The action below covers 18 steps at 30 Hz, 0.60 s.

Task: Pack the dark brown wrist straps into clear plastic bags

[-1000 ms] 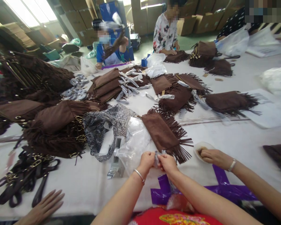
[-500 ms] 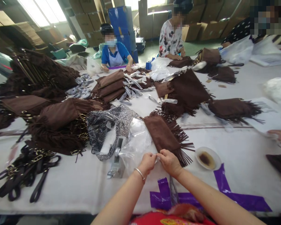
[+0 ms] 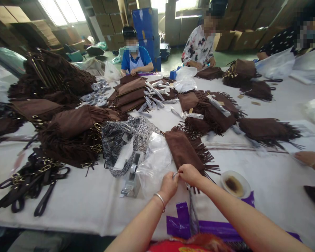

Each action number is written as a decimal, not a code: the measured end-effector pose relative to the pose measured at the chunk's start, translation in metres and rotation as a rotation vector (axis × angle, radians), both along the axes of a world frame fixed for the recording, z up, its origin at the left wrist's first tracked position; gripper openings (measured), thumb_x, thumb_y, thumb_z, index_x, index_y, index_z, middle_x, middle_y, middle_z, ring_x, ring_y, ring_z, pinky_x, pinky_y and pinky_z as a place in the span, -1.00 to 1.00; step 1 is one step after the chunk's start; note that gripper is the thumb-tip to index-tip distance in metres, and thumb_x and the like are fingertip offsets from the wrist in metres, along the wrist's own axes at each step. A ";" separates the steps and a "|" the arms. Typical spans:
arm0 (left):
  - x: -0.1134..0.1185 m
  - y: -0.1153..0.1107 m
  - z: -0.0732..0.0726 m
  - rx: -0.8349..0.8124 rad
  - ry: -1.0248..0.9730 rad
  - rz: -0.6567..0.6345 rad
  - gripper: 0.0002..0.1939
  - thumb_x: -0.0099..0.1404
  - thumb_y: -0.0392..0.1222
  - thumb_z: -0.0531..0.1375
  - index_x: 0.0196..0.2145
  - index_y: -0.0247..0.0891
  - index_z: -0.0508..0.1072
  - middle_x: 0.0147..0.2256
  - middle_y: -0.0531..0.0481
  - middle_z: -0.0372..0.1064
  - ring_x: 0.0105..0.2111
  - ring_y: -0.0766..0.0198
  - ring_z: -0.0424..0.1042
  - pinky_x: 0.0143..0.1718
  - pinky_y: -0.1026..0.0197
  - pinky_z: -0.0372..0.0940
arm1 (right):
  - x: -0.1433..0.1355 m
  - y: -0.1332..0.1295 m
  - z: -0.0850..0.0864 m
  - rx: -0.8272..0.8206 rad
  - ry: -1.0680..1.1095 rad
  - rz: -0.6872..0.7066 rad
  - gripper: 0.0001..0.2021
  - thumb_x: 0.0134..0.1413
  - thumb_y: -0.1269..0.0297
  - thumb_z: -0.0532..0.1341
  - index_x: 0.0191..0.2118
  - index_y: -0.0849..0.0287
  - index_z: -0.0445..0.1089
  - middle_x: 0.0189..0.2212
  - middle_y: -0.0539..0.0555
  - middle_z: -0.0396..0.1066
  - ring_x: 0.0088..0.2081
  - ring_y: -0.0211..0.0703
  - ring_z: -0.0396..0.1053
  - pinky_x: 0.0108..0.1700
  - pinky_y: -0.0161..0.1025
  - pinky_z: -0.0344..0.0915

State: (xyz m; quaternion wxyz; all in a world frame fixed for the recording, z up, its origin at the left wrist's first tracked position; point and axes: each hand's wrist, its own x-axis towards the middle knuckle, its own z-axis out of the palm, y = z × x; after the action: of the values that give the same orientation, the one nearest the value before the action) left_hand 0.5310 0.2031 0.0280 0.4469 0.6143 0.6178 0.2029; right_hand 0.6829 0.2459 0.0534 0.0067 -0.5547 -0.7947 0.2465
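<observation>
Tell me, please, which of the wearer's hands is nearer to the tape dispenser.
Left: the left hand is to the right of the tape dispenser; the right hand is farther right.

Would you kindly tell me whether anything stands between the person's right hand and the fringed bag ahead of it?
Nothing visible: the right hand overlaps the near end of the fringed bag in view; clear plastic lies left of it.

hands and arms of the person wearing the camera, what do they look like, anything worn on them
The left hand and right hand are ungloved, and both forearms show without sleeves. A slim, silver-coloured bangle is worn on the left; none shows on the right.
</observation>
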 end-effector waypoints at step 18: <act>-0.002 0.005 -0.007 -0.114 -0.117 -0.061 -0.67 0.32 -0.10 -0.02 -0.40 -0.30 0.45 -0.42 -0.05 0.45 -0.40 0.24 0.35 -0.38 0.22 0.19 | 0.012 -0.002 0.015 0.072 0.114 0.272 -0.75 0.01 0.37 0.23 -0.14 0.09 0.49 -0.18 0.11 0.42 -0.14 -0.11 0.32 -0.08 -0.23 0.22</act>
State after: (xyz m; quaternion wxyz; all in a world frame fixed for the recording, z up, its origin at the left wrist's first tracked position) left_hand 0.5286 0.2083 0.0211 0.5227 0.5935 0.5820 0.1892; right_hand 0.6953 0.2441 0.0688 0.0381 -0.4266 -0.8691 0.2475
